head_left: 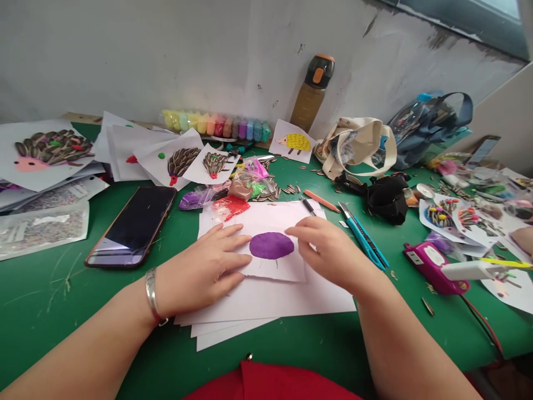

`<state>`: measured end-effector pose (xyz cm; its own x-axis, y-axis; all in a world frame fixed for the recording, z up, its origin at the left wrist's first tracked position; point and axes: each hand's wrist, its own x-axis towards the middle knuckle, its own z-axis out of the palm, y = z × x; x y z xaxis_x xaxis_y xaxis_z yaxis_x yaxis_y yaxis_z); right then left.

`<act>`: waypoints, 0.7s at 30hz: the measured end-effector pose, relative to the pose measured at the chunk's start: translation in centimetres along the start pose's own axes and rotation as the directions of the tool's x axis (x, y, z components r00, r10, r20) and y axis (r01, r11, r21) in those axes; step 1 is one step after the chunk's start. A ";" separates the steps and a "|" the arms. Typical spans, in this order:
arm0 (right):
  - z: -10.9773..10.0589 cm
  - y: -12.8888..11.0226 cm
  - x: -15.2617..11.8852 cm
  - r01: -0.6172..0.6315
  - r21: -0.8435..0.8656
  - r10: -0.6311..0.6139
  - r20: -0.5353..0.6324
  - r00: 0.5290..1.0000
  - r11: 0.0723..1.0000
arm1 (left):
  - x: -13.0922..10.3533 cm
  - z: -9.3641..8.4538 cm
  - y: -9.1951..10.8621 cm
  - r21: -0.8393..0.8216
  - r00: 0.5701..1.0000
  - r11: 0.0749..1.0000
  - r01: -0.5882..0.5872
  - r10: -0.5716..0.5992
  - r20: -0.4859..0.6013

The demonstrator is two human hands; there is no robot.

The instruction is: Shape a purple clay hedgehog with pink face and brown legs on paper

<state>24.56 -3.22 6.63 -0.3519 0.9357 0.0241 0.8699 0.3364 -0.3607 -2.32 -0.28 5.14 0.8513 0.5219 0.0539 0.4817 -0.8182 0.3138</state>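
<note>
A flat purple oval of modelling clay [271, 245] lies on a small white sheet [287, 272], with short pencil strokes below it. My left hand [212, 264] rests on the paper at the oval's left, fingers stretched and spread, holding nothing. At the oval's upper right edge, my right hand [325, 247] has its fingers curled together. Its index fingertip is at the clay's rim, and I see nothing held in it. Under the small sheet is a stack of larger white paper [328, 297]. Bagged red clay [230, 208] and purple clay [195, 199] lie just beyond.
A phone [133, 225] is on the left, and a blue utility knife [362, 236] on the right. Behind are sunflower seeds [272, 191], seed hedgehog pictures [181, 164], a clay pack [220, 126], a bottle [312, 91] and a cloth bag [358, 147]. A magenta device [433, 266] sits far right.
</note>
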 end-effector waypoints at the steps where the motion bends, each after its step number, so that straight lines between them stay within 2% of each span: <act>1: 0.2 -0.4 -0.2 0.090 0.005 -0.090 0.023 0.996 0.996 | 0.0 -0.1 0.0 -0.003 1.000 1.000 -0.001 0.001 0.003; 3: 0.7 -1.2 -0.3 0.183 -0.019 -0.181 0.068 0.981 0.983 | 0.1 -0.2 0.0 -0.014 1.000 1.000 -0.006 0.006 0.007; 8: 2.1 -1.8 -0.2 0.243 -0.093 -0.230 0.130 0.964 0.966 | 0.5 0.0 -0.1 -0.032 1.000 0.999 -0.016 0.016 -0.016; 14: 3.1 -2.1 0.6 0.231 -0.125 -0.227 0.049 0.973 0.965 | 0.7 0.2 -0.1 -0.059 1.000 0.998 -0.011 0.010 -0.020; 21: 3.7 -2.2 1.3 0.201 -0.103 -0.196 0.059 0.979 0.974 | 0.8 0.1 -0.2 -0.125 0.998 0.991 0.052 -0.057 -0.034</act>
<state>20.87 -3.13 4.00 -0.5355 0.8436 0.0391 0.8120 0.5271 -0.2507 -1.72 0.25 5.01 0.8151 0.5754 0.0682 0.4957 -0.7534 0.4321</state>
